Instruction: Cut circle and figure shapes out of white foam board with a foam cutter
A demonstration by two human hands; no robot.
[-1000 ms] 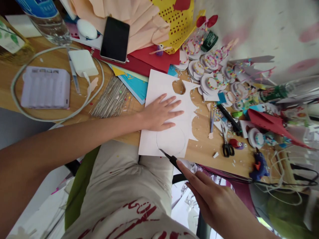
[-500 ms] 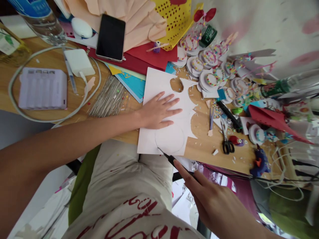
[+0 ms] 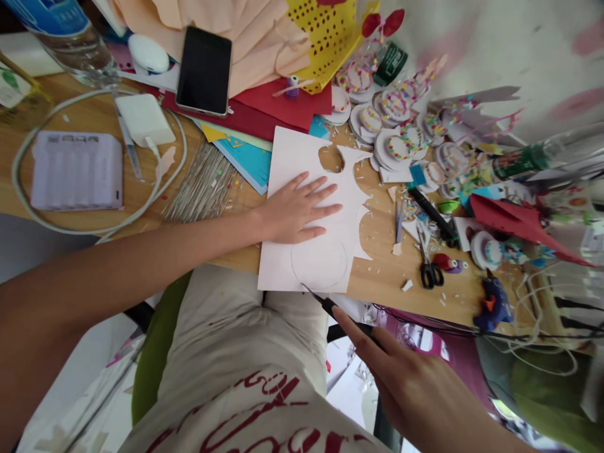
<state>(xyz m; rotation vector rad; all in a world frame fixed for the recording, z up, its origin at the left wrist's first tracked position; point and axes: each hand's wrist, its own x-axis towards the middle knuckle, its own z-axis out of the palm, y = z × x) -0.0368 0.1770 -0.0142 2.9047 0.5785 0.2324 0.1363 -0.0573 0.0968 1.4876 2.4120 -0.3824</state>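
A sheet of white card (image 3: 278, 269) lies at the front edge of the table, with a round hole and scalloped cut-outs along its right side. My left hand (image 3: 299, 211) presses flat on its middle, fingers spread. Below that hand a large circle is drawn in thin line. In my right hand (image 3: 401, 371) is a craft knife (image 3: 328, 305) with a black handle, the index finger stretched along it. Its thin pointed blade rests on the lower part of the circle, near the card's front edge.
Black-handled scissors (image 3: 428, 272), tweezers (image 3: 399, 220) and paper scraps lie right of the card. Decorated round paper pieces (image 3: 394, 148) crowd the back right. Thin wires (image 3: 202, 189), a phone (image 3: 204, 70), a white charger (image 3: 145, 118) with cable and a battery case (image 3: 78, 170) are on the left.
The knife tip has moved slightly right and toward me along the drawn circle. My left hand stays on the card; the whole view has shifted a little.
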